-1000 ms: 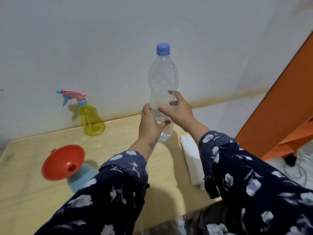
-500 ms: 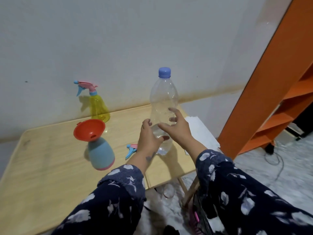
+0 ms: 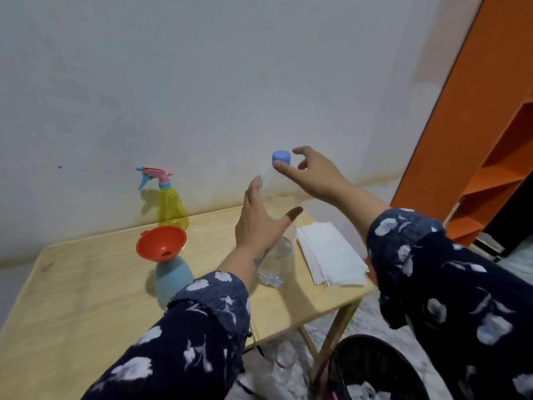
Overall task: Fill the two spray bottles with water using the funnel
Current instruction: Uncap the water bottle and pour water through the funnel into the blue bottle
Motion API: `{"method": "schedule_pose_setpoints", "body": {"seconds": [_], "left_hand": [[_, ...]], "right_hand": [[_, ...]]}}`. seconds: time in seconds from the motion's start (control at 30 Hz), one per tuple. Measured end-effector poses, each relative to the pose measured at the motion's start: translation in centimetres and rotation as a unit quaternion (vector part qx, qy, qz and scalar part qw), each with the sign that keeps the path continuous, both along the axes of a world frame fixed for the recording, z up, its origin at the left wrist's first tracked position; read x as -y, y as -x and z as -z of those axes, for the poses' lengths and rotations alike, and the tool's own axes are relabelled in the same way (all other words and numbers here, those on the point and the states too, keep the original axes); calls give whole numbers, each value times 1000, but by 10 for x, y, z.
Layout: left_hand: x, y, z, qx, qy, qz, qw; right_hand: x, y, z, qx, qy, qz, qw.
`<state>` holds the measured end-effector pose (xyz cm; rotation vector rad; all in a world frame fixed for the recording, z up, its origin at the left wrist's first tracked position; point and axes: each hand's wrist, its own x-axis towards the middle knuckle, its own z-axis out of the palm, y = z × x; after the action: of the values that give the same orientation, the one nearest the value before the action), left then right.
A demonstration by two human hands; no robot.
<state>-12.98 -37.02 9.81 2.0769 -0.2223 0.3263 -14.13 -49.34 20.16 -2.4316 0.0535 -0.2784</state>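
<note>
Spray bottles stand on the wooden desk: the yellow spray bottle with its pink and blue trigger head is upright at the back edge, against the wall, and the blue spray bottle sits nearer the front, headless, with the red funnel seated in its neck and tipped a little. Just right of the blue one stands the clear water bottle, upright, blue cap on, a little water showing in its base. The left hand is beside the bottle's middle with fingers spread and straight, thumb out; its grip is loose, and I cannot tell whether the palm touches the plastic. The right hand hovers at the cap, thumb and fingers parted around it, pinching nothing. A stack of white paper napkins lies right of the bottle. Orange shelving rises at the right, and a black basket sits on the floor below.
</note>
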Motion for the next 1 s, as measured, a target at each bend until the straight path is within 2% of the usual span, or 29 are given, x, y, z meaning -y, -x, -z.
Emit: {"method": "schedule_pose_setpoints", "body": {"seconds": [0.07, 0.2, 0.37, 0.5, 0.77, 1.0], "left_hand": [[3, -2, -11, 3, -17, -8, 1000], [4, -7, -18, -1, -20, -16, 1000], [-2, -14, -19, -8, 6, 10, 1000], [-5, -14, -17, -16, 16, 28, 999], [-9, -16, -17, -34, 43, 70, 996], [-12, -21, -23, -84, 80, 121, 986]], "right_hand": [[-8, -6, -23, 23, 94, 18, 995], [-22, -21, -46, 8, 237, 21, 971], [-29, -25, -63, -47, 355, -71, 931], [-24, -20, -75, -85, 361, -137, 919], [-21, -18, -81, -64, 392, -177, 900], [-19, -14, -74, -30, 352, -187, 917]]}}
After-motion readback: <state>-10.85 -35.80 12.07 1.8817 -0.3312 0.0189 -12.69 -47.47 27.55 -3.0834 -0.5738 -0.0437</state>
